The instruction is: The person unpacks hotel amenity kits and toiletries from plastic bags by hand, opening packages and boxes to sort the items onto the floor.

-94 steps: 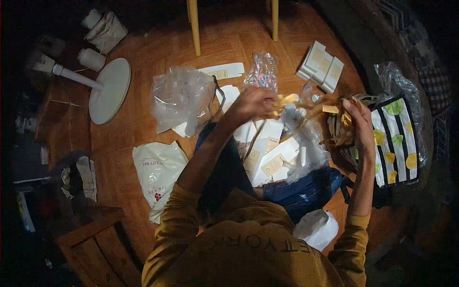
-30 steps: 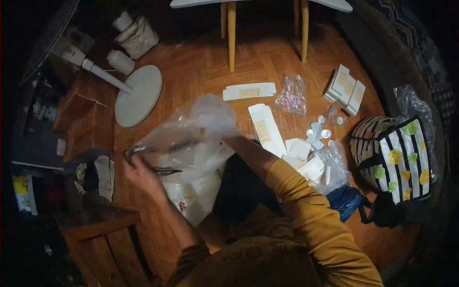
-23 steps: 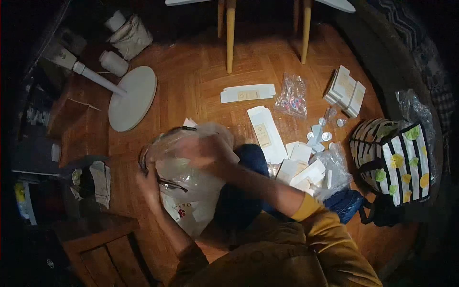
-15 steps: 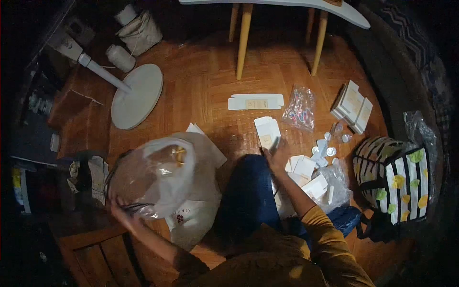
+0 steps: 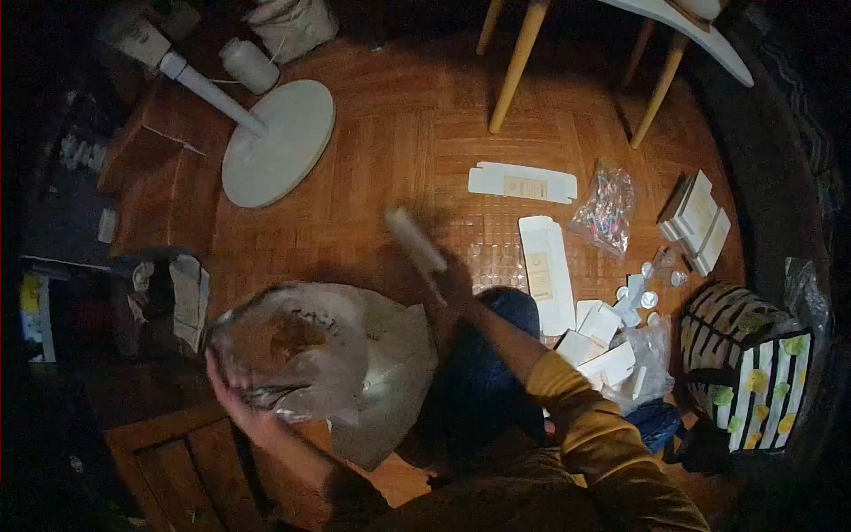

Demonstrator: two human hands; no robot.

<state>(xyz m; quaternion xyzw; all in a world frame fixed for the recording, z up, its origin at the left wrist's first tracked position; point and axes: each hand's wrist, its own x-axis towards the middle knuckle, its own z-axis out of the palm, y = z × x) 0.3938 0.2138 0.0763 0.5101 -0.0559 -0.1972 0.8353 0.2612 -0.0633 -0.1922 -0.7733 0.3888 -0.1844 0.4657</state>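
Note:
At the left, my left hand [image 5: 244, 408] grips the rim of a clear plastic bag [image 5: 346, 332], whose mouth is spread wide and shows something brownish inside. The bag lies over a white printed bag [image 5: 403, 363] on the floor. My right hand [image 5: 454, 285] holds a narrow whitish carton [image 5: 413, 241], blurred by motion, above the floor to the right of the plastic bag. Just right of my knee lies a flattened white carton [image 5: 548, 273] with a tan label. Another flat carton [image 5: 523, 184] lies farther back.
Small white cartons [image 5: 603, 346] and clear plastic lie at the right, near round silvery pieces [image 5: 649, 299]. Behind them are a packet of colourful items [image 5: 605, 211] and stacked boxes [image 5: 696, 222]. A striped bag [image 5: 753, 372], wooden legs [image 5: 521, 66] and a round white base [image 5: 279, 146] stand around.
My right hand came away from the plastic bag, reached the cartons, and has now swung back left holding one. My left hand remains at the bag's rim. The view has shifted.

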